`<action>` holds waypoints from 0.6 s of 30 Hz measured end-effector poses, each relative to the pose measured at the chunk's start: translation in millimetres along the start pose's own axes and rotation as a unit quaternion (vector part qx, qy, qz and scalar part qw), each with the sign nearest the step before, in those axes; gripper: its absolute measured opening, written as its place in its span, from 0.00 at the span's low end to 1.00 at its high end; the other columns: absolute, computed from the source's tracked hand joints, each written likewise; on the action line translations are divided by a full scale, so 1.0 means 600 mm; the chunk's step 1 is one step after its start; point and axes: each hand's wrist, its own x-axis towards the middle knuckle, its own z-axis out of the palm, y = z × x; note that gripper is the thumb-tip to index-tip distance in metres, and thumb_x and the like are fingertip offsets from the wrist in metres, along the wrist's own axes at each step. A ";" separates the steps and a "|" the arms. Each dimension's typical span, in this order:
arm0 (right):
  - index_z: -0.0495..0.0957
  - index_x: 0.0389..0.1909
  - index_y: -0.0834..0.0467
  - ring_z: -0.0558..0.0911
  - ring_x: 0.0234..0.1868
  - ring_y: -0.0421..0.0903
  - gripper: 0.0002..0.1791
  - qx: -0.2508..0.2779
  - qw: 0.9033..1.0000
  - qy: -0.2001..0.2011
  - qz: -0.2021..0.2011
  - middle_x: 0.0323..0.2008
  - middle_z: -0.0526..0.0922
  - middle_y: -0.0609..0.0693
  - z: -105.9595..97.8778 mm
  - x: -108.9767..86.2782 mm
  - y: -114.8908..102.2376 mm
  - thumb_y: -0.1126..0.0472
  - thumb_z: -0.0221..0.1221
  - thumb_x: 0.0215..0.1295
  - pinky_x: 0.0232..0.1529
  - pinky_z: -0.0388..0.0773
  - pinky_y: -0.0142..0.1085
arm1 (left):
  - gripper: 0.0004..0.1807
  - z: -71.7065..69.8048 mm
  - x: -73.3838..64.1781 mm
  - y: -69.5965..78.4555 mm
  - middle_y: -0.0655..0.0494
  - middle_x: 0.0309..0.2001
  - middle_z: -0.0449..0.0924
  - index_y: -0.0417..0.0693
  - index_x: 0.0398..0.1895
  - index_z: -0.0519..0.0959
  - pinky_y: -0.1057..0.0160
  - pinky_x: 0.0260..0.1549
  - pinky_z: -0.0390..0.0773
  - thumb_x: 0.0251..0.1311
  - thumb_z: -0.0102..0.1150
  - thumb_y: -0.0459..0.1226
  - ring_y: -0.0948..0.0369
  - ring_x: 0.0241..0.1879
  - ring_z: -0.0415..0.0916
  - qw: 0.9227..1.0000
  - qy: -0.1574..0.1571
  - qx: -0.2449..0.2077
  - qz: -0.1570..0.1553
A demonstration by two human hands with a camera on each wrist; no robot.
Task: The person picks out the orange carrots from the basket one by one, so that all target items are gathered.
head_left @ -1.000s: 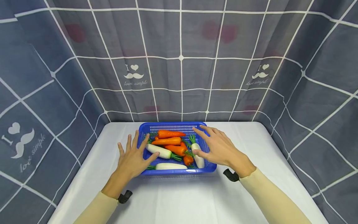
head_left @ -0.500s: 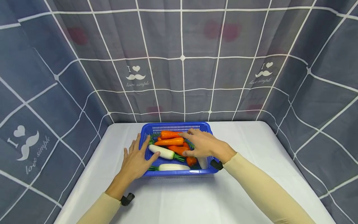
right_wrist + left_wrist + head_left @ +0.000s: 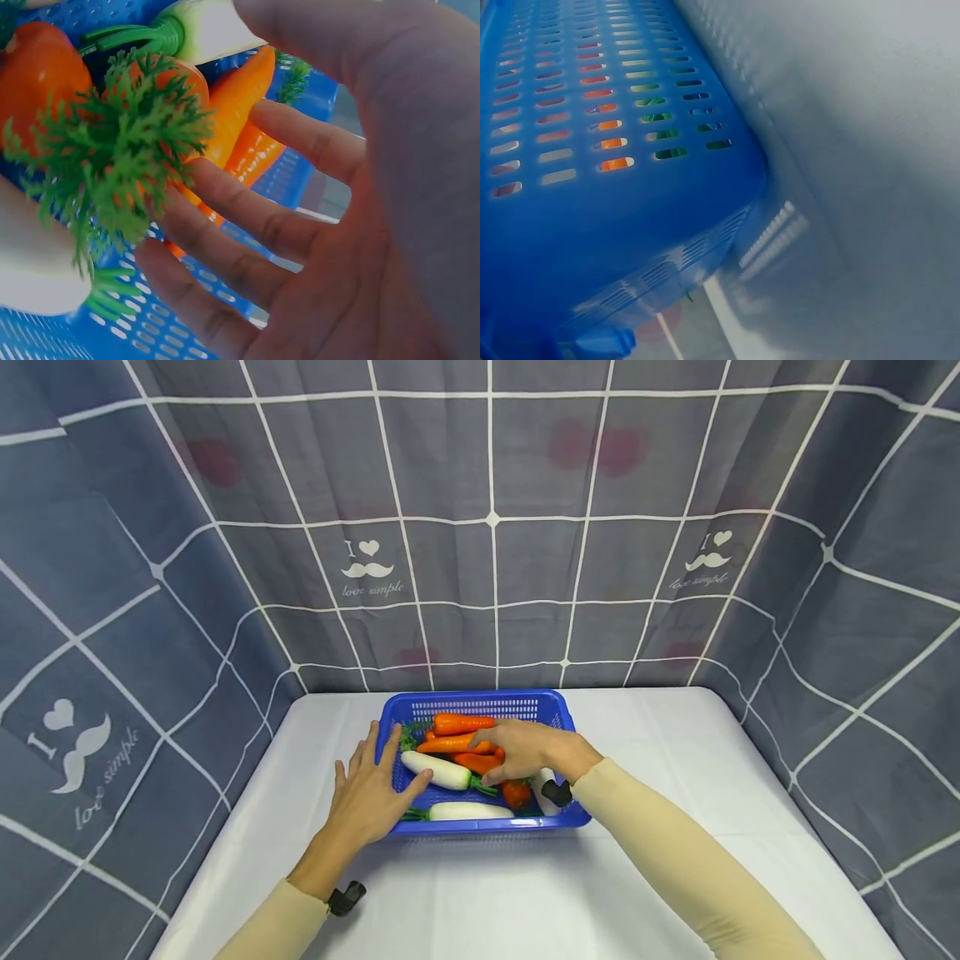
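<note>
A blue plastic basket (image 3: pixel 495 827) holds several orange carrots and white radishes. My left hand (image 3: pixel 367 802) is at its left side, fingers spread and thumb over the rim; the left wrist view shows only the basket's slotted wall (image 3: pixel 630 217). My right hand (image 3: pixel 525 750) reaches in over the carrots, its fingertips at the tip of the middle carrot (image 3: pixel 446 744). In the right wrist view the fingers (image 3: pixel 255 217) are loosely extended beside a carrot (image 3: pixel 240 90) and green leaves (image 3: pixel 127 150). Another carrot (image 3: pixel 459 723) lies behind; a radish (image 3: pixel 438 770) lies in front.
One radish (image 3: pixel 468 811) lies along the basket's front wall, and another (image 3: pixel 546 789) at the right is partly hidden by the right wrist camera. A white cloth (image 3: pixel 480 893) covers the table. Grey checked curtains (image 3: pixel 525 560) enclose the back and sides.
My right hand has moved left and down from above the basket's right side to the carrots, covering part of them. My left hand stays at the left rim.
</note>
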 end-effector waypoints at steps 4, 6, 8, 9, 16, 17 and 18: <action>0.80 0.83 0.51 0.82 0.81 0.59 0.37 0.018 1.000 -0.013 0.001 0.80 0.84 0.55 0.005 0.010 0.003 0.47 0.76 0.79 0.86 0.77 0.62 | 0.63 0.001 0.000 0.005 0.36 0.98 0.36 0.53 1.00 0.45 0.11 0.85 0.39 0.78 0.49 0.79 0.23 0.93 0.48 1.000 -0.003 -0.001 -0.005; 0.81 0.82 0.52 0.81 0.82 0.59 0.36 0.021 1.000 -0.018 0.001 0.80 0.84 0.55 0.007 0.015 0.003 0.48 0.76 0.79 0.86 0.77 0.61 | 0.63 0.002 -0.001 0.006 0.36 0.98 0.36 0.52 1.00 0.44 0.11 0.85 0.39 0.78 0.50 0.78 0.23 0.93 0.48 1.000 -0.004 0.000 -0.008; 0.82 0.82 0.52 0.83 0.80 0.58 0.35 0.015 1.000 -0.022 0.003 0.79 0.85 0.54 0.012 0.022 0.003 0.48 0.77 0.79 0.85 0.79 0.60 | 0.63 0.002 -0.001 0.006 0.36 0.98 0.35 0.52 1.00 0.43 0.12 0.86 0.39 0.79 0.50 0.78 0.23 0.93 0.48 1.000 -0.005 0.001 -0.012; 0.82 0.81 0.52 0.85 0.78 0.58 0.34 0.013 1.000 -0.023 0.003 0.78 0.86 0.54 0.014 0.026 0.003 0.49 0.77 0.79 0.83 0.81 0.59 | 0.64 0.002 -0.001 0.005 0.36 0.98 0.36 0.50 1.00 0.44 0.12 0.86 0.40 0.79 0.50 0.78 0.23 0.93 0.49 1.000 -0.004 0.001 -0.014; 0.85 0.76 0.52 0.89 0.60 0.49 0.29 0.009 1.000 -0.019 0.021 0.70 0.90 0.52 0.021 0.044 -0.008 0.50 0.77 0.78 0.71 0.91 0.53 | 0.65 -0.003 -0.002 0.003 0.35 0.98 0.40 0.41 0.98 0.47 0.12 0.86 0.44 0.79 0.53 0.77 0.27 0.93 0.52 1.000 0.000 -0.007 -0.029; 0.85 0.75 0.51 0.89 0.57 0.48 0.29 0.012 0.999 -0.019 0.024 0.69 0.90 0.52 0.022 0.046 -0.009 0.51 0.77 0.78 0.69 0.91 0.52 | 0.65 -0.004 -0.002 0.003 0.34 0.98 0.41 0.40 0.98 0.47 0.12 0.86 0.45 0.79 0.53 0.77 0.27 0.93 0.53 1.000 0.000 -0.011 -0.029; 0.85 0.74 0.51 0.88 0.56 0.48 0.28 0.013 0.999 -0.018 0.031 0.68 0.90 0.52 0.023 0.046 -0.011 0.51 0.78 0.78 0.69 0.91 0.52 | 0.65 -0.004 -0.003 0.002 0.34 0.98 0.41 0.40 0.98 0.48 0.11 0.85 0.46 0.79 0.54 0.76 0.27 0.93 0.53 0.999 0.000 -0.016 -0.029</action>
